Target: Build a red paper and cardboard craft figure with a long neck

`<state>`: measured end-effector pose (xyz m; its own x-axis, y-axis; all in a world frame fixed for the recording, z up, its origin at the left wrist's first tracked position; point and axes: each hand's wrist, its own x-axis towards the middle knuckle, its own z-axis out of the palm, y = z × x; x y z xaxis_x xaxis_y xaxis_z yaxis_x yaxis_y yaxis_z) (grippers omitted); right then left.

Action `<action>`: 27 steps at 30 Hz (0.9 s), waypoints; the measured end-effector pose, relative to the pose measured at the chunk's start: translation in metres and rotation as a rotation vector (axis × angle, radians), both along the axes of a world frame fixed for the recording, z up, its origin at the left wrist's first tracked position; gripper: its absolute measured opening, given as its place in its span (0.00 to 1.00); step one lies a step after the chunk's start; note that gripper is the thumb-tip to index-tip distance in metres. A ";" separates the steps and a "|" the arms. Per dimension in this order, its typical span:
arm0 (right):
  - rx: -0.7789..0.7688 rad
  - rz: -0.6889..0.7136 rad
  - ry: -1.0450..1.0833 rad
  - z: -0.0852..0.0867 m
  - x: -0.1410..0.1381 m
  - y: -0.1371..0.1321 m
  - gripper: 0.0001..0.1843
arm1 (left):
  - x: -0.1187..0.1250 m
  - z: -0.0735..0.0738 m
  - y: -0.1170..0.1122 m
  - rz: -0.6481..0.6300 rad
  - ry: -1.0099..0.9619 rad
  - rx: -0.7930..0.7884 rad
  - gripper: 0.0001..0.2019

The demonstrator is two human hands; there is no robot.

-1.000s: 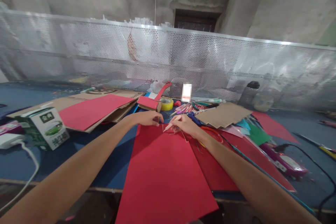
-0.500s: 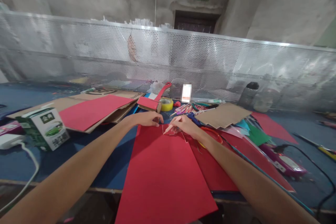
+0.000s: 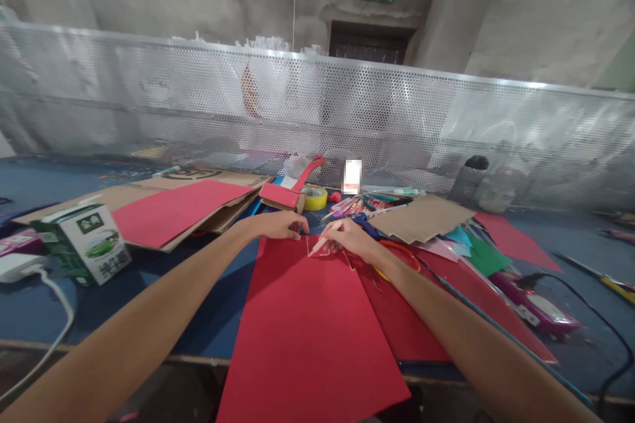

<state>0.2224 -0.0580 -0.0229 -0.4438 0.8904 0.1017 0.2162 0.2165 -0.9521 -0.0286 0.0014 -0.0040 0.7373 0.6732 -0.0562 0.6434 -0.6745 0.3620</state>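
A large red sheet of card (image 3: pixel 312 330) lies in front of me, its near end hanging past the table's edge. My right hand (image 3: pixel 346 238) is closed around a pale pink pencil (image 3: pixel 321 246), whose tip touches the card near its far edge. Thin light lines (image 3: pixel 325 254) show on the card around the tip. At the far left corner of the card, my left hand (image 3: pixel 285 225) rests with fingers bent and apart, holding nothing. Its fingertips sit by the card's far edge.
Beyond my hands are a yellow tape roll (image 3: pixel 314 197), a red card piece with a handle (image 3: pixel 282 195) and a phone-like bright screen (image 3: pixel 352 176). Cardboard sheets (image 3: pixel 424 217) lie right; a milk carton (image 3: pixel 94 244) stands left. A perforated metal panel (image 3: pixel 297 92) bounds the table.
The pencil tip has shifted very slightly down along the drawn line. My left hand and the red card look the same as before.
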 end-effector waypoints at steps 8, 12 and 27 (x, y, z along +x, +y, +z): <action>0.031 0.013 -0.029 0.001 0.000 -0.002 0.08 | 0.000 0.000 0.000 -0.001 0.003 0.008 0.14; 0.043 0.008 -0.030 0.001 0.000 -0.001 0.08 | 0.000 0.001 0.000 -0.002 0.009 0.003 0.14; 0.027 0.002 -0.025 -0.002 0.003 0.001 0.08 | 0.000 0.001 -0.001 -0.001 0.012 0.008 0.14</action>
<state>0.2255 -0.0570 -0.0251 -0.4482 0.8866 0.1140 0.2398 0.2422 -0.9401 -0.0281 0.0008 -0.0030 0.7374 0.6728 -0.0600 0.6470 -0.6779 0.3492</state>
